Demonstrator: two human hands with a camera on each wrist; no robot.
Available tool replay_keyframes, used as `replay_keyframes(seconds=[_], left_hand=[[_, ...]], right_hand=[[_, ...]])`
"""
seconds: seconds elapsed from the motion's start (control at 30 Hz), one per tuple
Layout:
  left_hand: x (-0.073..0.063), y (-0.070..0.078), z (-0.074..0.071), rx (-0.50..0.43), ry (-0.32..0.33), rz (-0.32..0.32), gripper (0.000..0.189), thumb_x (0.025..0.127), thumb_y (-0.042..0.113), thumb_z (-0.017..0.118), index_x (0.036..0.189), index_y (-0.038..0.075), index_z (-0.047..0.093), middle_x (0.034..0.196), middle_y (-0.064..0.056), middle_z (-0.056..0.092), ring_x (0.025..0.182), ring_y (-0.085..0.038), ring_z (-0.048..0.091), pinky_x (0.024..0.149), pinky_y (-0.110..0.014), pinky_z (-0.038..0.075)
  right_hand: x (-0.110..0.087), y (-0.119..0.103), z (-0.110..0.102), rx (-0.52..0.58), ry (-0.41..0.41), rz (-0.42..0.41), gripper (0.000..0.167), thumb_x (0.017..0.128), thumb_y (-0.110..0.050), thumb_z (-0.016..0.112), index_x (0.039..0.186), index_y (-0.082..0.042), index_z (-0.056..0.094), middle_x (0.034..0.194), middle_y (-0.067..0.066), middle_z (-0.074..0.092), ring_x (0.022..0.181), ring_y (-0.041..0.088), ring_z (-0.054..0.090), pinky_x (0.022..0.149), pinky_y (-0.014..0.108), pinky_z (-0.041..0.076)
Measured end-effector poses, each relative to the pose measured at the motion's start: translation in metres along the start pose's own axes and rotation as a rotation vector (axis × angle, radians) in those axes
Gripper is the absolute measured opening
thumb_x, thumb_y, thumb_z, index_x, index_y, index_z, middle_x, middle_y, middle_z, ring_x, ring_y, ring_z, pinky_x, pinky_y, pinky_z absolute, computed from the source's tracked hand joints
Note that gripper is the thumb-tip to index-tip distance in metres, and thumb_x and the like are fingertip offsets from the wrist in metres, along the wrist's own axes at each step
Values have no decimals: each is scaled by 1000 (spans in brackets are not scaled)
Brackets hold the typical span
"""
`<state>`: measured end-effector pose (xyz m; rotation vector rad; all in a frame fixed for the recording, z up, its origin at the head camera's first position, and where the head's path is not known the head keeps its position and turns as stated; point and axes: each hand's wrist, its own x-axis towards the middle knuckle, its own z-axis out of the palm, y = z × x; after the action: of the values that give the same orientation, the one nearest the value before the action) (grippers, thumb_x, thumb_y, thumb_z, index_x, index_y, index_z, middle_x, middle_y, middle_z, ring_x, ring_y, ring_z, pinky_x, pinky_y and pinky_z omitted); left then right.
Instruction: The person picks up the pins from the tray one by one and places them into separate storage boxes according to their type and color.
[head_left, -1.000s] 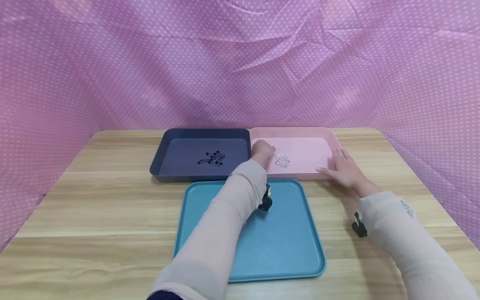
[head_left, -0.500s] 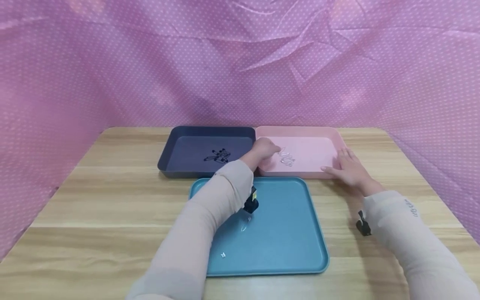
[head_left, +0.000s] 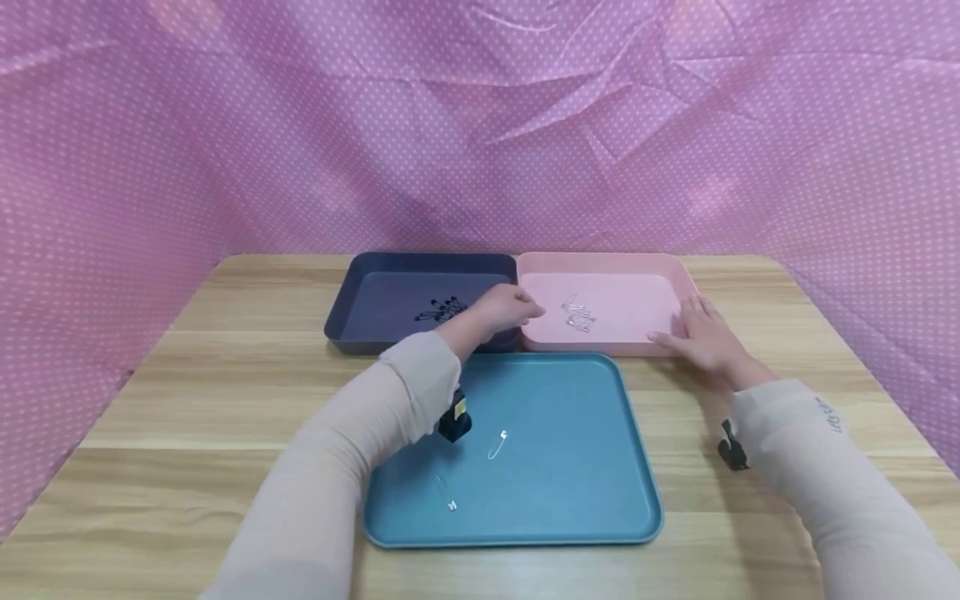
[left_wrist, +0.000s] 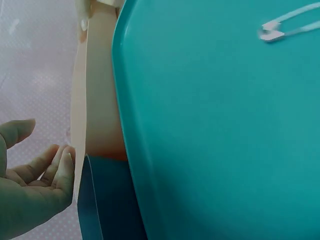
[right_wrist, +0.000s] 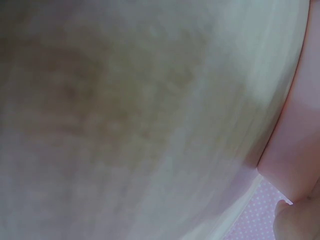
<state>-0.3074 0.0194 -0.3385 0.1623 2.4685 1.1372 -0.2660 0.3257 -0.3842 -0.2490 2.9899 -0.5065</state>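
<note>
My left hand (head_left: 499,309) hovers near where the navy and pink trays meet, holding nothing. In the left wrist view a gap shows between its thumb (left_wrist: 19,131) and loosely bent fingers. My right hand (head_left: 705,337) rests on the right side of the pink tray (head_left: 600,263), fingers stretched over the side rim and thumb over the front corner. Silver safety pins (head_left: 580,320) lie in a small heap inside that tray. Two more sit apart on the teal tray: one safety pin (head_left: 497,445) near the middle, another safety pin (head_left: 451,504) toward the front left.
Left of the pink tray stands the navy tray (head_left: 358,287), with several black safety pins (head_left: 441,310) partly behind my left hand. All trays are on a wooden table (head_left: 187,400); the teal tray (head_left: 570,467) is in front. A pink dotted cloth (head_left: 480,167) hangs around behind.
My left hand has drawn back leftward from the silver pins in the pink tray, its fingers loosening. Both pins on the teal tray have come into sight. My right hand stays at the pink tray.
</note>
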Motion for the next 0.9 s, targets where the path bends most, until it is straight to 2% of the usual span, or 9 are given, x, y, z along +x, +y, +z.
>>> replay_keyframes(seconds=[0.13, 0.33, 0.57, 0.8, 0.9], left_hand=[[-13, -8, -5, -27, -41, 46, 24, 82, 30, 59, 98, 11, 59, 98, 0, 56, 93, -16, 53, 86, -34, 39], [-37, -20, -14, -83, -156, 121, 25, 83, 26, 57, 103, 10, 58, 96, -1, 58, 92, -13, 53, 82, -27, 42], [-66, -39, -26, -34, -237, 184, 28, 83, 30, 58, 106, 14, 58, 99, 3, 57, 91, -11, 53, 83, -30, 41], [-88, -61, -33, -81, -359, 254, 37, 83, 27, 57, 112, 4, 54, 105, -2, 57, 94, -14, 54, 84, -30, 40], [-96, -69, -33, -69, -385, 270, 38, 83, 28, 58, 111, 4, 55, 104, -2, 57, 95, -14, 53, 85, -32, 39]], right_hand=[[0, 0, -1, 10, -9, 16, 97, 82, -57, 39, 130, 16, -3, 134, 32, -9, 124, 40, -11, 97, 50, -4], [0, 1, -1, 8, -11, 23, 97, 82, -58, 39, 130, 15, -4, 134, 32, -10, 124, 40, -11, 98, 49, -5], [-1, 0, -1, 12, -6, 17, 97, 82, -57, 40, 130, 15, -3, 134, 32, -9, 124, 40, -11, 98, 49, -4], [-1, 0, -1, -3, -2, -2, 95, 83, -56, 39, 129, 17, -2, 134, 34, -7, 124, 41, -10, 98, 48, -4], [-1, 0, -1, 2, 0, -3, 95, 83, -56, 39, 129, 17, -1, 133, 34, -7, 124, 41, -9, 98, 48, -5]])
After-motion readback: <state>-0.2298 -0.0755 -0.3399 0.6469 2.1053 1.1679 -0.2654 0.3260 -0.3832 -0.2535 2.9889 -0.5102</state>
